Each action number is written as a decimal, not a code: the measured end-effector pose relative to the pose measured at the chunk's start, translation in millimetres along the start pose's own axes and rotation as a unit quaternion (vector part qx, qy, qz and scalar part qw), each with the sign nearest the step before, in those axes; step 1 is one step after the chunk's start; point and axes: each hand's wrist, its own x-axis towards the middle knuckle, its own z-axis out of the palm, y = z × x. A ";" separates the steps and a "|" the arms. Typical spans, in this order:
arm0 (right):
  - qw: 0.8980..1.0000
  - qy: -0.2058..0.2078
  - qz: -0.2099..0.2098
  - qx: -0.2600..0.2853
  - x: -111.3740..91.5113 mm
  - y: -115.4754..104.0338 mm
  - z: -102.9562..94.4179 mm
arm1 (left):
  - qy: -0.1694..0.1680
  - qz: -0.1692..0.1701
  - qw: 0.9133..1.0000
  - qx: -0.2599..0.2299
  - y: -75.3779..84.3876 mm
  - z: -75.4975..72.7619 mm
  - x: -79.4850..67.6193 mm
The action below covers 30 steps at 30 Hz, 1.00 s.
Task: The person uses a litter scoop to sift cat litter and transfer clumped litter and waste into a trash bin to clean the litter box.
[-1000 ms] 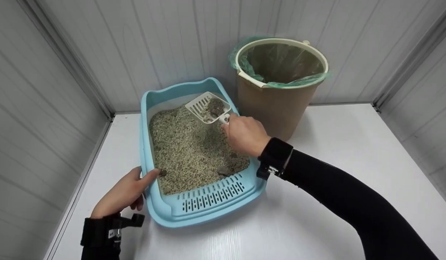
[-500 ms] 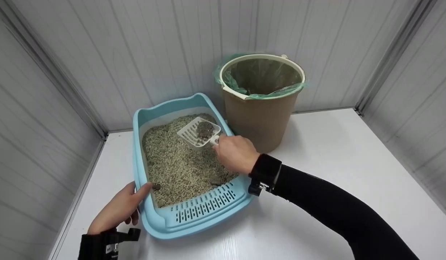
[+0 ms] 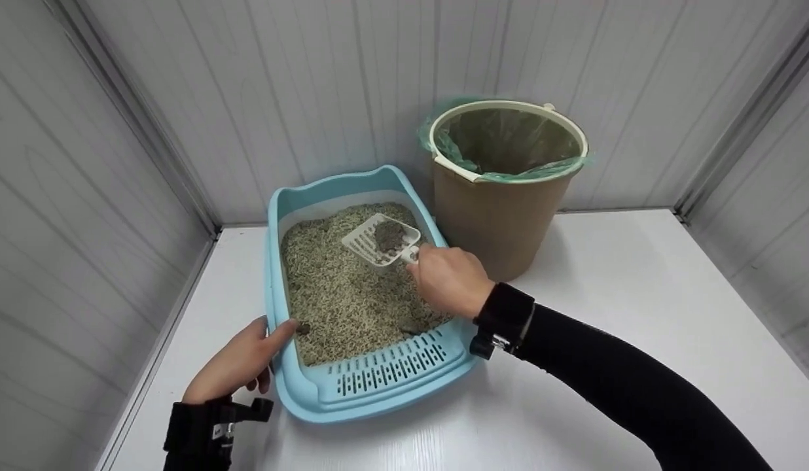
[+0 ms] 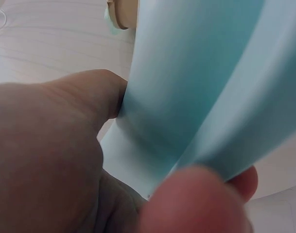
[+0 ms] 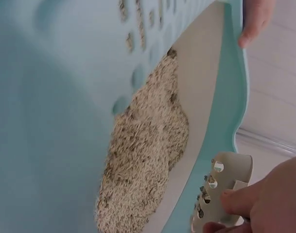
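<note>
In the head view my right hand (image 3: pixel 451 278) grips the handle of a white slotted litter scoop (image 3: pixel 368 241). The scoop hovers over the litter box, and a dark clump (image 3: pixel 388 235) sits on it near the handle. My left hand (image 3: pixel 244 356) holds the left rim of the blue litter box (image 3: pixel 378 399), thumb over the top edge. In the left wrist view the fingers (image 4: pixel 194 204) curl under that rim. Tan pellet litter (image 3: pixel 352 294) fills the box, with a dark lump (image 3: pixel 303 328) beside the left thumb and another near the front grate.
A brown bin (image 3: pixel 496 222) lined with a green bag (image 3: pixel 542 170) stands behind and right of the box. Ribbed grey walls (image 3: pixel 326 78) rise at the back and both sides. The white floor (image 3: pixel 607 294) extends to the right.
The scoop has dipped slightly closer to the litter, and fewer loose pellets show around the clump on it. My left hand keeps its hold on the rim. The head view has shifted.
</note>
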 end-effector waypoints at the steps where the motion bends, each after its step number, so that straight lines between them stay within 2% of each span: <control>1: 1.000 -0.003 0.000 0.001 -0.5 0.3 -0.3 | -0.001 0.000 1.000 0.001 0.3 0.1 0.1; 7: 1.000 -0.017 0.005 0.011 -0.5 -1.0 -1.7 | 0.003 0.000 1.000 0.009 1.0 -1.3 -0.8; 23: 1.000 -0.025 0.012 0.012 -5.9 4.3 -2.4 | -0.002 -0.005 1.000 0.007 0.2 0.7 1.8; 27: 0.999 -0.042 0.012 0.019 -6.1 6.8 -12.4 | -0.002 -0.005 1.000 0.004 0.9 1.0 0.8; 30: 0.998 -0.048 0.004 0.027 -6.2 8.9 -31.5 | 0.000 -0.006 1.000 0.008 1.1 -0.9 -1.1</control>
